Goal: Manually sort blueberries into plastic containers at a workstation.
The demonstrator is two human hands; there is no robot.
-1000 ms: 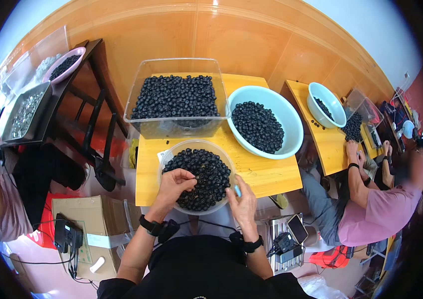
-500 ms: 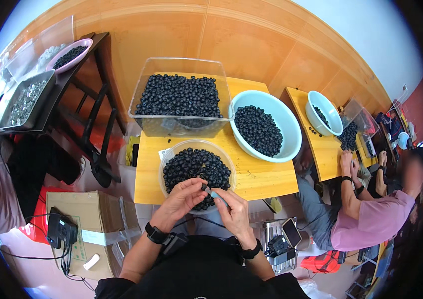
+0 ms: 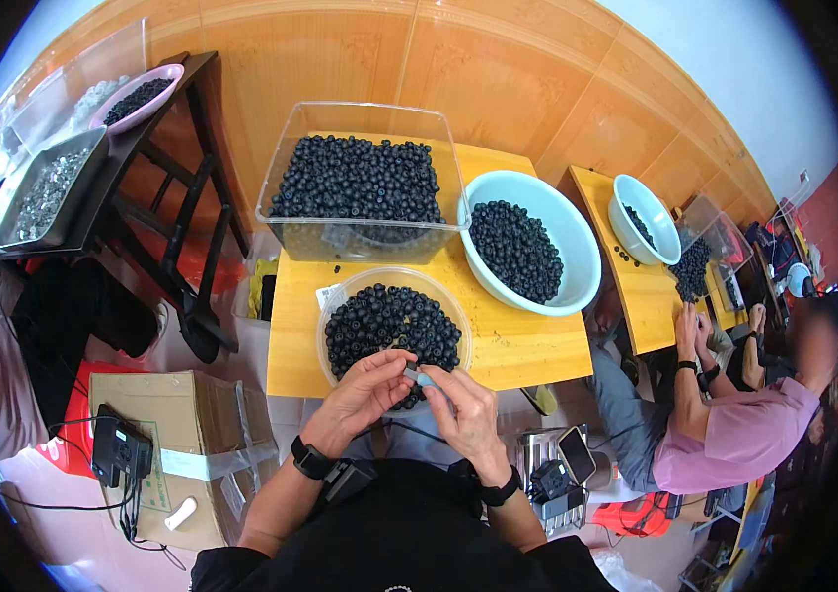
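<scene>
Both my hands meet over the near rim of a round clear tub (image 3: 465,326) heaped with small black round pieces (image 3: 384,321). My left hand (image 3: 364,395) is closed, its thumb and fingers pinching a small dark piece that is mostly hidden. Between the fingers of my right hand (image 3: 465,412) is a small tool with a light-blue handle (image 3: 426,379). Its short grey end touches or nearly touches my left fingertips.
Behind the tub stands a clear rectangular bin (image 3: 360,245) of black pieces; right of it, a light-blue basin (image 3: 582,261) holds more. They share a yellow table (image 3: 527,360). A cardboard box (image 3: 167,395) sits at left. Co-workers (image 3: 734,434) sit on both sides.
My hands stay pinched together over the tub, with small finger shifts around the tool. The view has tilted slightly, so the table and containers sit a little differently.
</scene>
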